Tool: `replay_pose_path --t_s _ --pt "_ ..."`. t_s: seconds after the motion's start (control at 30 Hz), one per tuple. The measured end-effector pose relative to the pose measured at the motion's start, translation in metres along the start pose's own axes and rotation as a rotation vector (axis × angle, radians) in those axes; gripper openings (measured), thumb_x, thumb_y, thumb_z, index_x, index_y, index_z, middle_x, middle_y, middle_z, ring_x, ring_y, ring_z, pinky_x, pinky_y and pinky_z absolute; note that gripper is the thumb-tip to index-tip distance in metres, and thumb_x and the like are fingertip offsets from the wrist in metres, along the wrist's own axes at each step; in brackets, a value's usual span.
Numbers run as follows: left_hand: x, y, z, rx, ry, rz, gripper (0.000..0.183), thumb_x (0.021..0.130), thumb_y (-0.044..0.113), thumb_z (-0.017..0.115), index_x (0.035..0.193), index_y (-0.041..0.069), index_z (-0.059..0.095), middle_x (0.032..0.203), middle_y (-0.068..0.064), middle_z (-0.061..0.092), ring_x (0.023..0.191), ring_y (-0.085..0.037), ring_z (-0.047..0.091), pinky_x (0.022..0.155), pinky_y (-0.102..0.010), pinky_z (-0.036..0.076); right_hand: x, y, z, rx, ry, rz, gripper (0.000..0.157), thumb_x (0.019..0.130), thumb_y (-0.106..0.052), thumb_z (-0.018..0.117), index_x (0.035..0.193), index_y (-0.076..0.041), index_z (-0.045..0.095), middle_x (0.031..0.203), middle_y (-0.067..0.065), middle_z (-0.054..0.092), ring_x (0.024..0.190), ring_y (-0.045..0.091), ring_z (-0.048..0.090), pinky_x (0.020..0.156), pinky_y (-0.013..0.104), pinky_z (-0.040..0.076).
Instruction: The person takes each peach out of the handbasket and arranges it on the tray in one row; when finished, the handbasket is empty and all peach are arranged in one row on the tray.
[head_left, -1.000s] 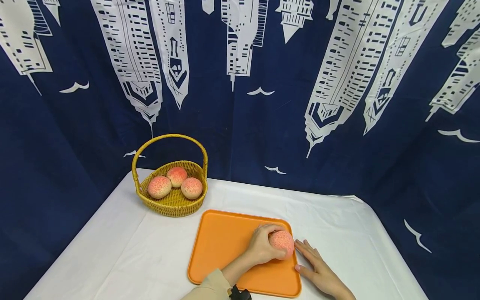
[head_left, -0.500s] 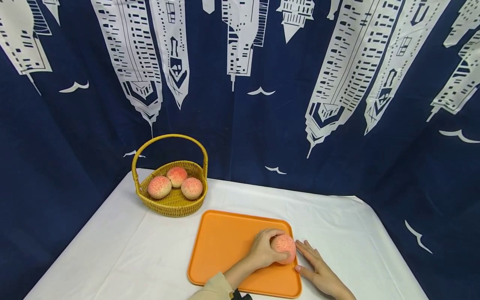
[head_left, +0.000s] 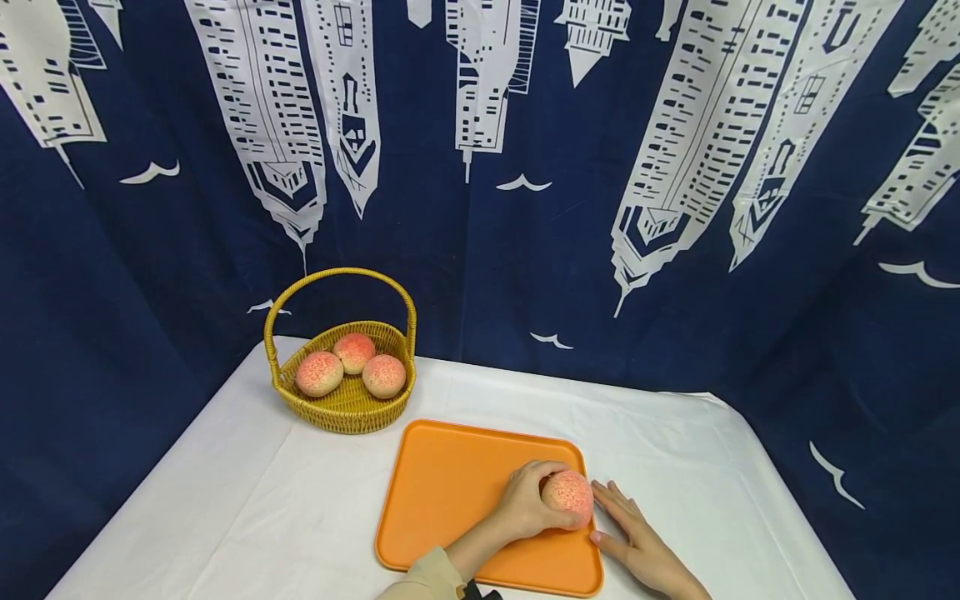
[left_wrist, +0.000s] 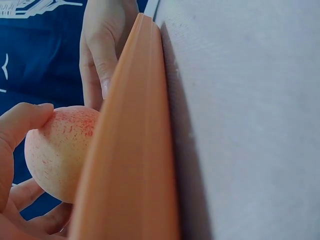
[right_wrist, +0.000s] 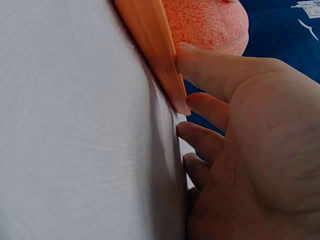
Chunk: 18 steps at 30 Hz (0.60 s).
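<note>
My left hand [head_left: 527,504] grips a round pink peach [head_left: 567,498] near the right side of an orange tray [head_left: 450,492]. In the left wrist view the thumb lies across the top of the peach [left_wrist: 62,150] and the fingers curl beneath it, behind the tray's rim [left_wrist: 132,140]. My right hand [head_left: 637,542] rests beside the tray's right edge with its fingers extended. The right wrist view shows its thumb tip and a finger at the outer rim [right_wrist: 167,65], close to the peach [right_wrist: 210,25].
A yellow woven basket [head_left: 352,422] with a tall handle stands behind and left of the tray, holding three peaches [head_left: 318,374]. A white cloth [head_left: 247,500] covers the table. Behind it hangs a dark blue curtain [head_left: 510,267] printed with white buildings.
The left hand and its peach have shifted slightly toward the tray's right edge and a little nearer to me. The right hand, tray and basket stay where they were.
</note>
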<state>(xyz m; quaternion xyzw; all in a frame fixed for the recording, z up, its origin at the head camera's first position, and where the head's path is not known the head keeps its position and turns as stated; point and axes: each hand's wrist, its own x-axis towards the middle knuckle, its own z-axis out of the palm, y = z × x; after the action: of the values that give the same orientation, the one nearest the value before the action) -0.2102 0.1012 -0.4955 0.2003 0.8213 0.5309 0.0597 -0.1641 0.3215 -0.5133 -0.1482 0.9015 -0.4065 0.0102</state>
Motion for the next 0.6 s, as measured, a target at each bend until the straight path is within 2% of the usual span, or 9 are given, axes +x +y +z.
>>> replay_pose_path --t_s 0.17,0.23,0.33,0.4,0.43,0.47,0.53,0.6 --pt "-0.001 0.000 -0.001 0.015 -0.013 0.003 0.070 0.066 0.030 0.089 0.129 0.018 0.061 0.122 0.001 0.060 0.113 -0.021 0.052 0.092 -0.040 0.048 0.000 -0.001 0.000 0.022 -0.015 0.038 0.062 0.091 -0.029 0.067 0.146 -0.010 0.046 0.154 0.020 0.036 0.131 -0.029 0.003 0.100 -0.003 -0.007" --pt "-0.001 0.000 -0.003 0.022 -0.014 0.009 0.073 0.066 0.032 0.089 0.131 0.018 0.059 0.124 0.000 0.058 0.112 -0.020 0.051 0.092 -0.040 0.047 0.001 -0.002 0.000 0.041 -0.032 0.075 0.063 0.091 -0.030 0.066 0.147 -0.012 0.045 0.156 0.018 0.034 0.131 -0.029 0.002 0.105 0.001 -0.011" --pt "-0.002 0.001 -0.010 0.035 0.005 0.032 0.077 0.066 0.034 0.088 0.134 0.016 0.057 0.127 -0.002 0.056 0.113 -0.021 0.050 0.093 -0.038 0.045 0.001 -0.003 -0.001 0.064 -0.054 0.119 0.064 0.090 -0.031 0.067 0.148 -0.014 0.044 0.158 0.016 0.031 0.130 -0.029 0.001 0.119 0.027 -0.014" --pt "-0.002 0.003 -0.018 0.045 0.032 0.066 0.077 0.067 0.034 0.087 0.135 0.015 0.056 0.130 -0.004 0.056 0.113 -0.022 0.051 0.093 -0.037 0.045 0.002 -0.004 -0.001 0.077 -0.068 0.149 0.065 0.090 -0.032 0.067 0.148 -0.016 0.043 0.159 0.014 0.029 0.129 -0.030 0.001 0.120 0.043 -0.015" --pt "-0.002 0.004 -0.023 0.053 0.051 0.084 0.075 0.067 0.033 0.086 0.135 0.015 0.057 0.131 -0.004 0.055 0.114 -0.023 0.052 0.093 -0.036 0.045 0.002 -0.004 -0.001 0.077 -0.072 0.159 0.065 0.090 -0.032 0.067 0.148 -0.016 0.043 0.160 0.013 0.029 0.129 -0.030 0.000 0.120 0.044 -0.015" --pt "-0.003 0.005 -0.028 0.058 0.071 0.100 0.074 0.068 0.033 0.085 0.134 0.016 0.057 0.131 -0.005 0.055 0.113 -0.024 0.053 0.092 -0.035 0.046 0.002 -0.005 -0.001 0.074 -0.076 0.168 0.065 0.090 -0.033 0.067 0.148 -0.017 0.043 0.160 0.013 0.028 0.128 -0.031 0.000 0.120 0.040 -0.015" --pt "-0.004 0.008 -0.042 0.058 0.117 0.136 0.070 0.070 0.033 0.085 0.133 0.016 0.059 0.131 -0.005 0.056 0.113 -0.026 0.054 0.091 -0.034 0.047 0.002 -0.005 -0.001 0.072 -0.082 0.188 0.066 0.090 -0.034 0.066 0.149 -0.017 0.042 0.160 0.011 0.027 0.129 -0.030 -0.001 0.118 0.025 -0.016" --pt "-0.006 0.010 -0.058 0.044 0.167 0.174 0.068 0.070 0.031 0.085 0.131 0.015 0.060 0.130 -0.007 0.056 0.114 -0.027 0.054 0.091 -0.037 0.049 0.002 -0.006 -0.001 0.074 -0.091 0.213 0.067 0.090 -0.035 0.066 0.150 -0.018 0.041 0.161 0.010 0.026 0.132 -0.026 -0.002 0.115 0.018 -0.018"
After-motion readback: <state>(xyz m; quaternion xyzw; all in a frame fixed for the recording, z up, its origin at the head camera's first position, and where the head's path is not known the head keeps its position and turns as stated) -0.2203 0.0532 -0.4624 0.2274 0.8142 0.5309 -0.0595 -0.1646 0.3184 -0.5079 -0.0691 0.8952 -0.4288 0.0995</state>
